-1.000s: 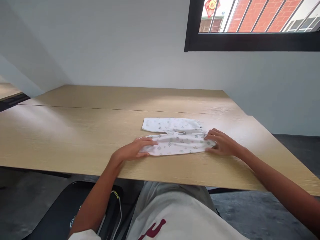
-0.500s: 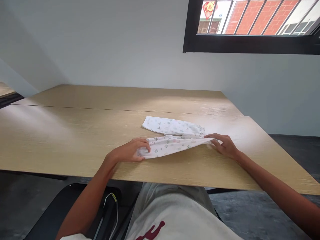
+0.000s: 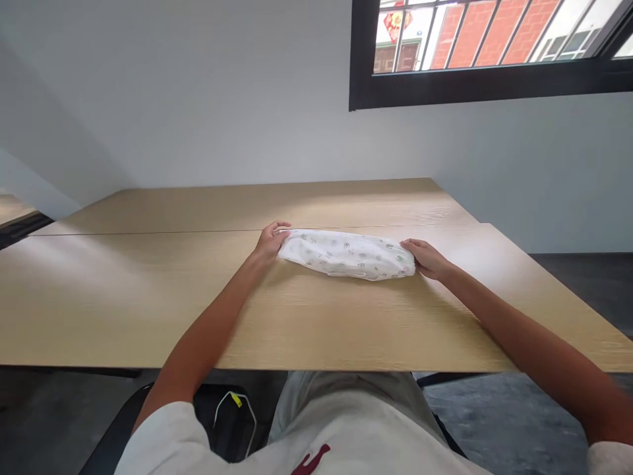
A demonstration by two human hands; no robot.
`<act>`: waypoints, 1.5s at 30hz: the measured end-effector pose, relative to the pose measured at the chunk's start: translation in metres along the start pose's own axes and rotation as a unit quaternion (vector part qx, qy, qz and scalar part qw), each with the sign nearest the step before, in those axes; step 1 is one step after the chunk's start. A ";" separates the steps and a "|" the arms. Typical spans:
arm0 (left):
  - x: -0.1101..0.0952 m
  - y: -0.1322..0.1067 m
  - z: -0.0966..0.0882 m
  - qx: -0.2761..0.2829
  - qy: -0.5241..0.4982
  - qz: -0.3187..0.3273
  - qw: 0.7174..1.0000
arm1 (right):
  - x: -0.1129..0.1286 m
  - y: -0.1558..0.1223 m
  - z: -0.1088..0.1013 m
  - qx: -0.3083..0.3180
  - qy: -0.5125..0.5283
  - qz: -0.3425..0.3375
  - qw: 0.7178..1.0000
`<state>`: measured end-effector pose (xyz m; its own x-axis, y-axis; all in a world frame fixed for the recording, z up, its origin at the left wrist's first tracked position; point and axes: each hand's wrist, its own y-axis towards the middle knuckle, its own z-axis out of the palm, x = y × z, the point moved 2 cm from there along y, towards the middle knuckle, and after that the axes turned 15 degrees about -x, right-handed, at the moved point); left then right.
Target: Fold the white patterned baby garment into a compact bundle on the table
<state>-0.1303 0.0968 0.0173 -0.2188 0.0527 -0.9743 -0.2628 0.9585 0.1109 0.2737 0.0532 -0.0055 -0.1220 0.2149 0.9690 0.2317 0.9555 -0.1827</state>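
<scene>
A small white garment with a fine printed pattern [image 3: 347, 254] lies folded over itself in a long strip on the wooden table [image 3: 148, 290]. My left hand [image 3: 271, 239] pinches its left end, fingers curled round the cloth. At the other end my right hand [image 3: 426, 258] grips the right edge the same way. Both arms reach forward across the table from the near edge.
A seam [image 3: 148, 232] runs across the table where two tabletops meet. A white wall rises behind it, with a black-framed window [image 3: 445, 82] at the upper right. A black chair with a cable [image 3: 232, 412] sits below the near edge at my left.
Both hands lifted the near half of the garment and carried it away from me, laying it over the far half. The garment now lies as one narrow folded strip.
</scene>
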 end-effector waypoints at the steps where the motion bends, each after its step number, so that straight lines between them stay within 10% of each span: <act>1: 0.007 0.004 0.007 0.001 -0.001 -0.015 1.000 | -0.001 0.001 -0.003 -0.010 0.005 -0.002 1.000; 9: 0.015 -0.005 0.000 0.179 0.123 0.094 0.972 | -0.003 0.001 -0.013 0.036 -0.032 -0.087 0.995; 20: 0.006 -0.010 -0.022 0.215 0.263 0.050 0.939 | -0.001 -0.001 -0.017 0.088 -0.112 -0.163 0.976; 32: -0.001 -0.029 -0.029 0.239 0.420 0.164 0.860 | 0.001 -0.019 -0.024 0.086 -0.378 -0.402 0.830; 37: -0.001 -0.054 0.011 0.152 0.411 0.330 0.836 | 0.004 -0.047 0.002 -0.026 -0.369 -0.538 0.757; 41: 0.008 -0.089 0.064 0.278 0.367 0.355 0.814 | -0.006 -0.062 0.031 0.062 -0.359 -0.531 0.765; 45: 0.013 -0.105 0.078 0.318 0.399 0.337 0.792 | -0.020 -0.062 0.040 0.152 -0.435 -0.482 0.745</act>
<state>-0.0325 0.0190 -0.0226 -0.6982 0.6613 -0.2743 0.6364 0.7487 0.1852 0.2229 -0.0018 -0.0199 -0.7000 -0.6781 0.2239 -0.5816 0.7233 0.3722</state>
